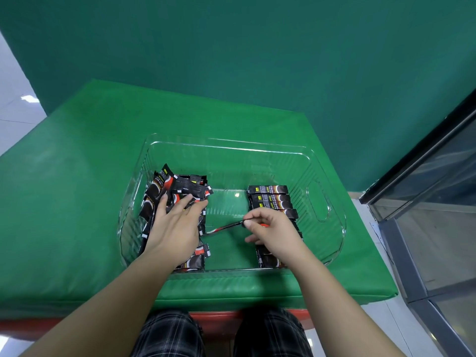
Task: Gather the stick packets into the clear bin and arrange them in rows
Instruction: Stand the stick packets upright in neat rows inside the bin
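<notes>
- My right hand (268, 229) pinches one stick packet (223, 228) by its end, thumb against fingertip, carrying it edge-on toward the tidy row (273, 200) just beyond and under that hand.
- My left hand (175, 225) lies flat, fingers straight, pressing the loose pile (177, 186) so it can't slide.
- The packets are slim, glossy black with red and white print.
- All sit inside the clear bin (231, 145) on the green desk (77, 176).
</notes>
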Action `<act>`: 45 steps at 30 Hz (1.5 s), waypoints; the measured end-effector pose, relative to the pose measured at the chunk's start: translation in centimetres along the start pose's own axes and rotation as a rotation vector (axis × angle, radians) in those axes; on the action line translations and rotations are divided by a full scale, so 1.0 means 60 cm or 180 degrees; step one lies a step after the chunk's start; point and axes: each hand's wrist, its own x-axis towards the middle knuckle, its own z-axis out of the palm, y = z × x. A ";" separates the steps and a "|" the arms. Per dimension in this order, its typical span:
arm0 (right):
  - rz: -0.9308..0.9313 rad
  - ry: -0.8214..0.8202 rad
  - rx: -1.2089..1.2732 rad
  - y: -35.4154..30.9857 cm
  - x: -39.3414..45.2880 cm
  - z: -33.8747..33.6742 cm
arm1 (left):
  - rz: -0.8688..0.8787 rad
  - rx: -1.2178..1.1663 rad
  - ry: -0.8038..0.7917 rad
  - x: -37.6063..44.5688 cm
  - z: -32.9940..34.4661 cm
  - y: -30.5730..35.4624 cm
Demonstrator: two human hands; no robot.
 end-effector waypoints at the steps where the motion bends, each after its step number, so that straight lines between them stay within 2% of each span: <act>1: -0.0030 0.0056 0.0119 0.002 -0.002 -0.001 | 0.0000 0.0001 0.0001 0.000 0.000 0.000; 8: 0.0013 0.0587 0.0400 0.006 0.004 -0.012 | -0.0023 -0.0034 0.0013 0.001 0.002 -0.001; 14: 0.0290 0.1140 -0.0303 0.016 0.013 -0.052 | 0.0001 -0.0048 0.0034 0.002 0.006 -0.004; 16: 0.0200 0.1289 -0.0186 0.011 0.015 -0.059 | -0.0001 -0.0070 0.0035 0.002 0.005 -0.003; 20: -0.0397 0.1467 0.0393 -0.021 0.019 -0.066 | 0.0005 -0.0032 0.0009 0.001 0.003 -0.002; 22: -0.0691 0.1404 0.0046 -0.041 0.023 -0.070 | 0.0009 -0.0036 0.0022 0.000 0.004 -0.002; 25: -0.0899 0.0969 -0.1166 -0.060 0.032 -0.076 | 0.0000 -0.0039 0.0029 0.000 0.003 -0.002; 27: -0.0737 0.0572 -0.1803 -0.053 0.043 -0.077 | -0.0005 -0.0052 0.0035 0.000 0.003 -0.002; 30: -0.0359 0.0140 -0.2141 -0.027 0.053 -0.072 | -0.0010 -0.0040 0.0031 0.001 0.002 -0.001; 32: -0.0319 -0.0039 -0.2347 -0.012 0.055 -0.068 | -0.0013 -0.0005 0.0030 0.001 0.002 -0.001; 40: -0.0541 0.0217 -0.2872 0.014 0.041 -0.070 | -0.0006 0.0043 0.0035 0.002 0.004 -0.002; 45: -0.0490 0.0127 -0.3171 0.028 0.028 -0.072 | -0.0010 0.0031 0.0047 0.002 0.004 -0.002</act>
